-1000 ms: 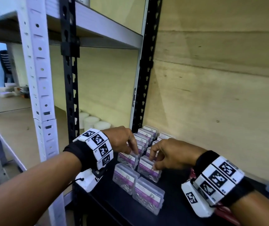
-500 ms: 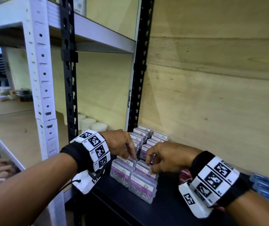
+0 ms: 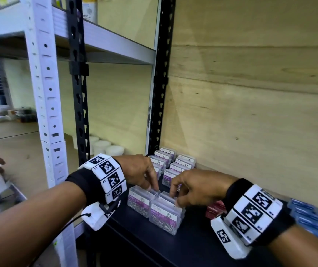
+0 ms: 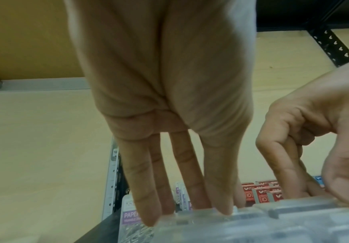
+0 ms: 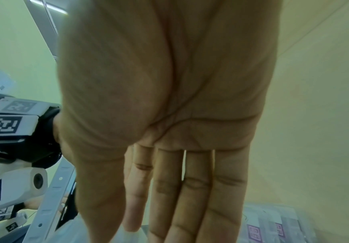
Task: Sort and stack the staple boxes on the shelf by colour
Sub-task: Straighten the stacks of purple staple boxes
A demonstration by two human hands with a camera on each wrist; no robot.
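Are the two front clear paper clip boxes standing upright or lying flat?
Upright: both front boxes stand on edge on the black shelf, purple labels facing forward, fingers on their top edges.

Bare shelf (image 3: 183, 247) before clear boxes (image 3: 164, 216)

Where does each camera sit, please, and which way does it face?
Head: on the head, facing forward-down at the black shelf; left hand, right hand, forearms show.
Left wrist: under the wrist, facing along the palm to clear boxes.
Right wrist: likewise; the palm fills it.
Shared: head and left wrist show red boxes.
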